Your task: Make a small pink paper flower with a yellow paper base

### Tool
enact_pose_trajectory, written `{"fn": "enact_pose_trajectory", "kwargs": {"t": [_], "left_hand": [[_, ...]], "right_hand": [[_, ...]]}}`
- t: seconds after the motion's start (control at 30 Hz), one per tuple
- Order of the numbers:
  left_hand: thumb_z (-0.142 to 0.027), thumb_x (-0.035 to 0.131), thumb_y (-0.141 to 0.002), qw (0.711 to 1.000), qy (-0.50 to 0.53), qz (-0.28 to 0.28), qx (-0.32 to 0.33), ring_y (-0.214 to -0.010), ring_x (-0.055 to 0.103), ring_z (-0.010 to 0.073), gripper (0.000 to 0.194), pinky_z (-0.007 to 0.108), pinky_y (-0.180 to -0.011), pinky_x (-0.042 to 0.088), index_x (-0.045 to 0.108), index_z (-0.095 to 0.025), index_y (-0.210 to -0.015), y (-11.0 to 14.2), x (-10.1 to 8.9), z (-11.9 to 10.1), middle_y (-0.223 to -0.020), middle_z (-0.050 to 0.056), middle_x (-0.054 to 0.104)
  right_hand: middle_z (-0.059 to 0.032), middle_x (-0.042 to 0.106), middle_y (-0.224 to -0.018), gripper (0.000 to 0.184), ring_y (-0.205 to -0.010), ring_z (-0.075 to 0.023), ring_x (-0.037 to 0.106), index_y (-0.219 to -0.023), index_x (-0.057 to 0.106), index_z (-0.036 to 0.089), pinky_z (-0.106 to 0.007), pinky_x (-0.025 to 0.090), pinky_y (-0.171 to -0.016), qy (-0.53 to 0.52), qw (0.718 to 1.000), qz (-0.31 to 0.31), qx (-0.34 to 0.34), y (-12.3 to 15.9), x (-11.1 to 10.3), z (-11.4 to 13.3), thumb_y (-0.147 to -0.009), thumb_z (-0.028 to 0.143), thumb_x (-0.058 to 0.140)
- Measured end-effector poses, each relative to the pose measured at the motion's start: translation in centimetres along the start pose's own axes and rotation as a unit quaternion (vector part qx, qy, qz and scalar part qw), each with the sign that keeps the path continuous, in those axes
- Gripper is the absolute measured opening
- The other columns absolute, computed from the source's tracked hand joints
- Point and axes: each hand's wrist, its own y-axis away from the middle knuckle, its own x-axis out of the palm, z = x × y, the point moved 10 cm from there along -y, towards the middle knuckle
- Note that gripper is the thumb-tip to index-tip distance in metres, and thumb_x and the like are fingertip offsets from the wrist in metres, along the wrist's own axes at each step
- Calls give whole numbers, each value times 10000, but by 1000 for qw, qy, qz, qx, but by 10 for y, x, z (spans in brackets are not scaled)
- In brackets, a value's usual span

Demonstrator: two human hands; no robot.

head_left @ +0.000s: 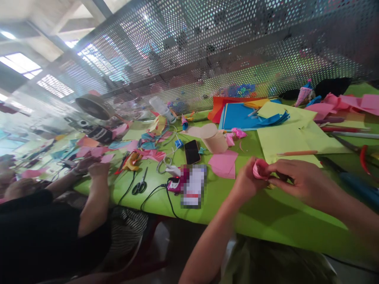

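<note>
My left hand (246, 182) and my right hand (299, 179) meet over the green table (266, 217) near its front edge. Both are closed on a small rolled piece of pink paper (259, 169), which sits pinched between their fingertips. A cut pink paper sheet (224, 163) lies on the table just left of my left hand. A yellow paper sheet (284, 142) with an orange pencil (296, 153) on it lies just behind my hands.
A co-worker in black (44, 228) sits at the left, hands (91, 165) on pink paper. Scissors (141, 184), a black phone (192, 151), a beige paper roll (214, 141), cables and stacked blue and orange sheets (242, 114) lie on the table. A perforated metal screen (207, 59) stands behind.
</note>
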Motion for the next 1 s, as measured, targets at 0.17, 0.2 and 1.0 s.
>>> {"fn": "enact_pose_trajectory", "kwargs": {"t": [0.17, 0.2, 1.0], "left_hand": [[-377, 1028, -563, 999, 31, 25, -1, -715, 503, 100, 615, 224, -648, 411, 532, -192, -876, -1, 8, -2, -781, -47, 557], [-373, 1028, -566, 999, 28, 30, -5, -719, 506, 101, 616, 225, -651, 414, 530, -193, -882, 0, 10, -1, -790, -45, 561], [-577, 824, -839, 985, 137, 27, -105, -878, 638, 186, 551, 294, -818, 506, 673, -170, -1179, 8, 10, 10, -849, 27, 626]], "right_hand": [[-5, 758, -834, 146, -707, -200, 689, -1028, 773, 284, -313, 435, -638, -48, 999, -6, 23, -6, -4, -4, -986, 373, 665], [-4, 765, -848, 150, -727, -202, 696, -1014, 776, 287, -313, 442, -650, -57, 998, -5, 26, -6, -4, -4, -988, 382, 663], [-26, 734, -858, 212, -792, -209, 658, -955, 703, 232, -331, 501, -694, -242, 952, -46, 181, -1, -5, -33, -960, 442, 676]]}}
